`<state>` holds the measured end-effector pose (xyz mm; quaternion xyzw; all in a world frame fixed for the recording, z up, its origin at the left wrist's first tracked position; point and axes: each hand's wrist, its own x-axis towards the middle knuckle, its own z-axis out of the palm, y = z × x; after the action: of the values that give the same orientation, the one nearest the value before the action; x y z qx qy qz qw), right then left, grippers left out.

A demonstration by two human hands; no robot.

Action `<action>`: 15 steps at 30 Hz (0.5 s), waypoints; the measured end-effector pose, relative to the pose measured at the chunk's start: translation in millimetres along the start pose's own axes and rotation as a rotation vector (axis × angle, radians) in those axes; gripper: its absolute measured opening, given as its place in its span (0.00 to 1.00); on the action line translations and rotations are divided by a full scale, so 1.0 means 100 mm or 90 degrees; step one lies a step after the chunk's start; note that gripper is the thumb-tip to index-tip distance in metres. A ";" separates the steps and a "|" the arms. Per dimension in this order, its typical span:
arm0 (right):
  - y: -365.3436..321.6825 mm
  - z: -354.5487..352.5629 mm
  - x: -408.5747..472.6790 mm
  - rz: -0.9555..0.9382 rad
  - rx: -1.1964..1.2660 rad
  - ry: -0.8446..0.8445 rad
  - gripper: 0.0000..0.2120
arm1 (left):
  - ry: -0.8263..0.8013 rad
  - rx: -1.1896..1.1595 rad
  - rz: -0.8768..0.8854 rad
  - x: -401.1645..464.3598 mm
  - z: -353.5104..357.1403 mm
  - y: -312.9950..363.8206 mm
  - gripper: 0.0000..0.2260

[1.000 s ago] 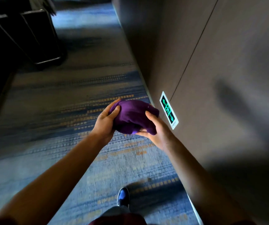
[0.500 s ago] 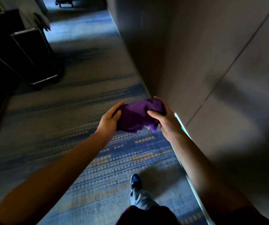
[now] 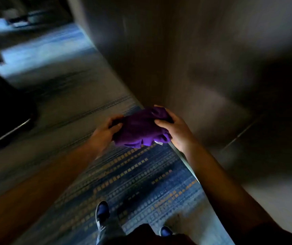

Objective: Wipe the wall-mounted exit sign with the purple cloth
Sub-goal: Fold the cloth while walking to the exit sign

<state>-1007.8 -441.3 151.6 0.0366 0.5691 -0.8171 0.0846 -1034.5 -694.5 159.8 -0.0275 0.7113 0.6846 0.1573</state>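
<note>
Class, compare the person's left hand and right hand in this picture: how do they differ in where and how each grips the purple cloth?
The left hand grips the purple cloth at its carpet-side end, fingers curled round it; the right hand grips the end nearer the wall, thumb lying over the top. The left hand sits in shadow; the right hand is brighter lit. Both hold the bunched cloth above the carpet.

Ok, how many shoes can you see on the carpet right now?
2: one shoe ahead on the patterned carpet, the other shoe nearer the wall, partly hidden by clothing.
</note>
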 end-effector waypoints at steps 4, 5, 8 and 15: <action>0.02 0.12 0.41 -0.049 0.064 0.176 0.20 | -0.181 0.143 0.018 0.67 -0.14 0.22 0.14; 0.03 0.17 0.48 -0.062 0.079 0.224 0.19 | -0.236 0.184 0.035 0.80 -0.16 0.28 0.16; 0.00 0.32 0.62 -0.101 0.105 0.326 0.17 | -0.375 0.234 0.024 1.17 -0.10 0.42 0.16; 0.14 -0.04 0.32 -0.156 0.122 0.574 0.11 | -0.531 0.336 0.002 1.90 0.56 0.51 0.08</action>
<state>-1036.7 -445.1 132.1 0.3277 0.4716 -0.7725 -0.2710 -1217.3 -603.3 158.7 0.2907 0.7368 0.4339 0.4294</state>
